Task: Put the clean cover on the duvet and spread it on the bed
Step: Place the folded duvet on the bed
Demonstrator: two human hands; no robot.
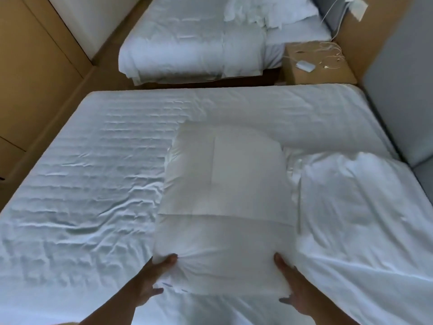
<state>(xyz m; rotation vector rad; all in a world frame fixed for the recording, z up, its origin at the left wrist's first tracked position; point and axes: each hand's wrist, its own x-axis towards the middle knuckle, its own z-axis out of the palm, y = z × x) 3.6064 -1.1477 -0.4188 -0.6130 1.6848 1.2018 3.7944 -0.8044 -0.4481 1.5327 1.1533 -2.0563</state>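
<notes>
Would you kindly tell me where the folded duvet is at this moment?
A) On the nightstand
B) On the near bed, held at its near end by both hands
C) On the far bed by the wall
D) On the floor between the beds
B: the folded duvet lies on the near bed, and the left hand and right hand grip its near corners.
</notes>
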